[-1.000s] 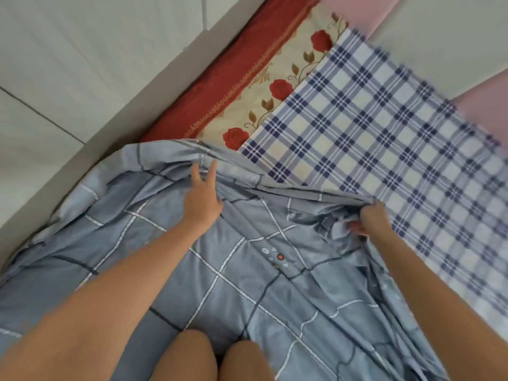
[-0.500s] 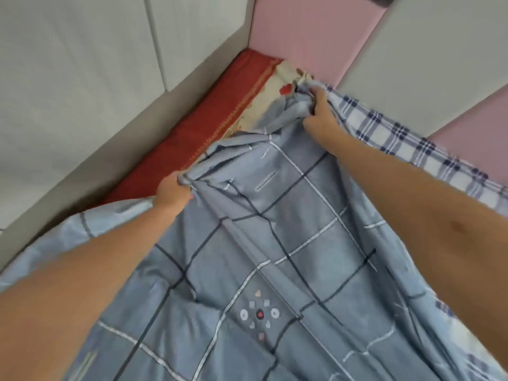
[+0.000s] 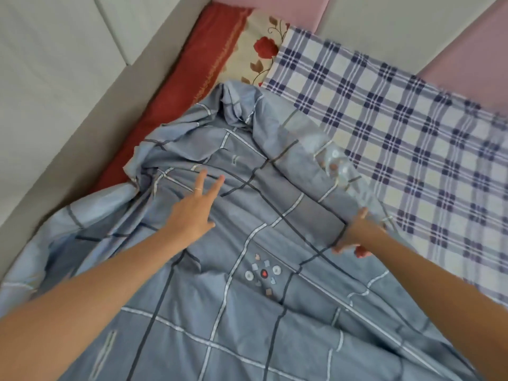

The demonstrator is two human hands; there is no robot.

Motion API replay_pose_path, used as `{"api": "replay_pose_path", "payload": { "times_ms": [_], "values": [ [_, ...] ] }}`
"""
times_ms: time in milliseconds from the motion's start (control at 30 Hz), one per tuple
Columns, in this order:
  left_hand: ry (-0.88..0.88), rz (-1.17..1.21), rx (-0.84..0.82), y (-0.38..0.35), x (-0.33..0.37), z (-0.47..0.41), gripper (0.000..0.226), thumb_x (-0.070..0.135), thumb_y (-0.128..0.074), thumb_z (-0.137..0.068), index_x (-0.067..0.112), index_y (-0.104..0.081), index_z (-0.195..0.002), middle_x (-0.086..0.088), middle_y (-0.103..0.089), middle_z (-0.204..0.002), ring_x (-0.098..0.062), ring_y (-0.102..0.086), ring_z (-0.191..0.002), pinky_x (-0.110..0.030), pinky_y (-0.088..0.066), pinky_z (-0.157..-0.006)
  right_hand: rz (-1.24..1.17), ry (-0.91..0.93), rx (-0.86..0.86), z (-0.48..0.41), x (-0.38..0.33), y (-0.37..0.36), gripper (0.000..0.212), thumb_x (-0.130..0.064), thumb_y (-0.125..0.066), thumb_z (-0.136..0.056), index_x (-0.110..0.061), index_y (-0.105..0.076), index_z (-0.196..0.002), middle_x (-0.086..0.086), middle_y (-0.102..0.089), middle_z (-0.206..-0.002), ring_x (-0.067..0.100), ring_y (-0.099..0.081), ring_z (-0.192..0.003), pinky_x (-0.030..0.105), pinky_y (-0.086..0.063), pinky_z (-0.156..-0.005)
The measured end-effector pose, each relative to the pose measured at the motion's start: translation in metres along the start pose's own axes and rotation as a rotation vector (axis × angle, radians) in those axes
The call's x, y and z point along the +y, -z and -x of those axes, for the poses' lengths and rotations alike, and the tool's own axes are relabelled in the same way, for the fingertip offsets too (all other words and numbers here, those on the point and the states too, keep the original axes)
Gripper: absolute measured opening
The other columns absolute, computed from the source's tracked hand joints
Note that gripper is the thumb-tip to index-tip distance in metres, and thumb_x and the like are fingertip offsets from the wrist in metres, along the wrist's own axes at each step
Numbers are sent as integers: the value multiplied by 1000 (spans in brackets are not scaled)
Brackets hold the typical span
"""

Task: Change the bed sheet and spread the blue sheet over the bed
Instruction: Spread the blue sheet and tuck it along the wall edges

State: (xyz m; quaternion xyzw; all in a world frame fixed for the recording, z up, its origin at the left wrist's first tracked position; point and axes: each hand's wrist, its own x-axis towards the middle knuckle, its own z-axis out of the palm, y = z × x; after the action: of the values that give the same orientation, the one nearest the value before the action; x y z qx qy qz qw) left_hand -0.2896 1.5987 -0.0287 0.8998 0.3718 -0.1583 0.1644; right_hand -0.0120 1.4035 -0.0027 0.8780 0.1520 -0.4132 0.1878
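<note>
The blue sheet (image 3: 247, 312), with white and dark grid lines and a small embroidered motif, lies rumpled over the near and left part of the bed. Its far corner (image 3: 236, 105) is bunched up near the red strip. My left hand (image 3: 192, 213) hovers or rests flat on the sheet with fingers straight and spread. My right hand (image 3: 354, 235) grips a fold at the sheet's right edge. Under it, a blue-and-white plaid sheet (image 3: 398, 138) covers the right of the bed.
A red and cream rose-patterned cover (image 3: 220, 59) shows along the bed's left and head edge. A pale bed frame and wall (image 3: 82, 92) run along the left. Pink and grey padded headboard panels (image 3: 371, 12) stand behind.
Both hands have let go of the sheet's far corner and drawn back. The left hand now lies open on the sheet; the right has taken a fold at the right edge.
</note>
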Motion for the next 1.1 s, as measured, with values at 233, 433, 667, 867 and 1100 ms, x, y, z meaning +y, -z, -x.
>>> {"api": "replay_pose_path", "payload": {
  "times_ms": [233, 433, 667, 867, 1100],
  "values": [
    [-41, -67, -124, -22, 33, -35, 44, 20, -61, -90, 18, -47, -132, -18, -39, -130, -42, -56, -108, -46, -46, -88, 13, 119, 163, -39, 65, -54, 63, -19, -54, -94, -2, -19, -143, 18, -64, -110, 29, -66, -82, 35, -53, -73],
    [56, 240, 142, -14, 51, -62, 11, 6, -48, -89, 15, -47, -83, -23, -59, -96, -41, -56, -89, -38, -37, -64, -622, 124, 421, -62, 76, 14, 23, -14, -44, -93, 1, -49, -110, 21, -59, -102, 36, -59, -93, 42, -46, -71],
    [203, 377, 197, -18, 51, -100, 19, 8, -55, -90, 2, -49, -74, -33, -59, -99, -44, -55, -97, -43, -40, -77, -697, 258, 491, -72, 28, 94, 24, -17, -28, -102, -16, -34, -125, 7, -46, -88, 23, -46, -93, 27, -33, -61],
    [249, 481, 167, -25, 45, -107, 18, 16, -64, -86, 0, -54, -90, -27, -56, -110, -40, -57, -101, -43, -45, -85, -811, 101, 436, -118, 15, 53, 67, -27, -47, -94, -29, -9, -148, 17, -27, -150, 35, -31, -136, 52, -27, -111],
    [-43, 97, 330, -65, 45, 12, 74, 46, -54, -83, 9, -28, -141, -21, -19, -149, -41, -18, -140, -70, -9, -103, 44, 1220, 667, 20, -52, -126, 68, -43, -40, -91, -22, -16, -151, 9, -7, -159, 27, -1, -146, 64, -9, -111]
  ]
}}
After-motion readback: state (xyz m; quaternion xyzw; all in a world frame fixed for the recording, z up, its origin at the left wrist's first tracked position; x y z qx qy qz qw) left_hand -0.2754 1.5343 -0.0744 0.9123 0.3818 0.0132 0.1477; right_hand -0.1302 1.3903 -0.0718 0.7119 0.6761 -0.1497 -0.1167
